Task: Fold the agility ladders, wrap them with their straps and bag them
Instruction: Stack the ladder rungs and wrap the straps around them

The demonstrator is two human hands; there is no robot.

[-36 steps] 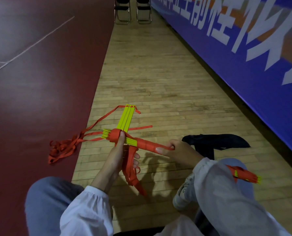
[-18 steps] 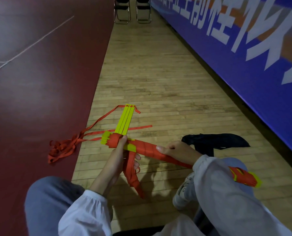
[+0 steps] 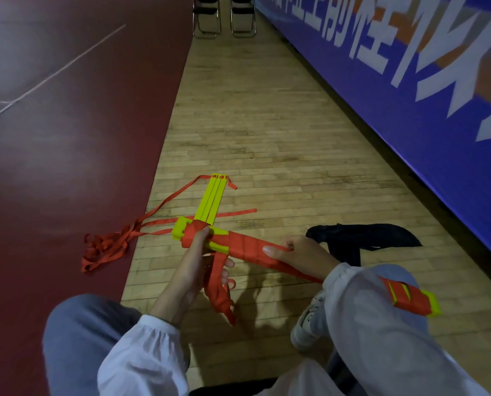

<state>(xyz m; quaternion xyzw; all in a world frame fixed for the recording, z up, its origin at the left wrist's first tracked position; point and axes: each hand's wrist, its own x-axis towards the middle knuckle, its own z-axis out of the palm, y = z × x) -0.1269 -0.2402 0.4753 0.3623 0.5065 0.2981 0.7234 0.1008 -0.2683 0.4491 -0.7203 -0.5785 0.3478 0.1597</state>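
L hand (image 3: 193,270) grips the wrapped ladder (image 3: 238,248) near one end, fingers curled round it. R hand (image 3: 304,254) clamps its middle, thumb on top. It's held above the floor (image 3: 267,124), w/ the loose ladder (image 3: 213,198) under it. Bag (image 3: 376,235) near R hand.

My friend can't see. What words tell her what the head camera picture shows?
The left hand and right hand grip a ladder bundle, yellow rungs mostly wrapped in red strap. Loose strap trails across the floor, and a black bag lies past the right hand.
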